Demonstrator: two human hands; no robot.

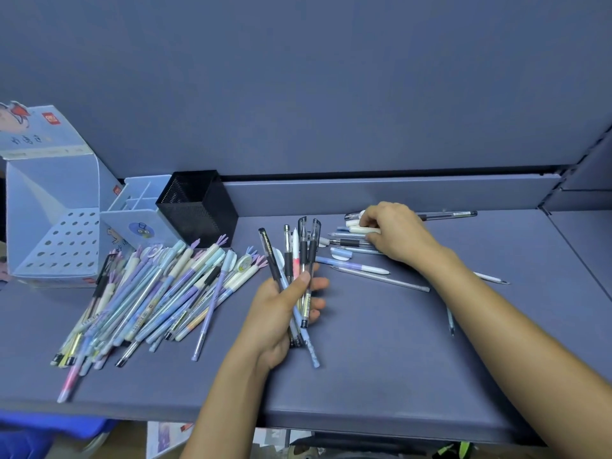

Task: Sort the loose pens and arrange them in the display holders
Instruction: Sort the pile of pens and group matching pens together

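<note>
My left hand (284,306) grips a bundle of several pens (299,260), mostly clear with black grips, caps pointing up and away. My right hand (395,231) reaches over a small scatter of pens (351,241) at the back of the shelf, its fingers curled on a cream-capped pen (362,229). A large heap of pastel pens (155,293) lies to the left. Behind it stand a black mesh cup (198,210), a pale blue divided holder (132,217) and a perforated cardboard display box (63,240).
Loose pens lie around my right arm: a blue and white one (351,265), a clear one (381,278), a black-capped one (450,214) at the back. The grey shelf (381,376) ends in a front edge near me, with a wall panel behind.
</note>
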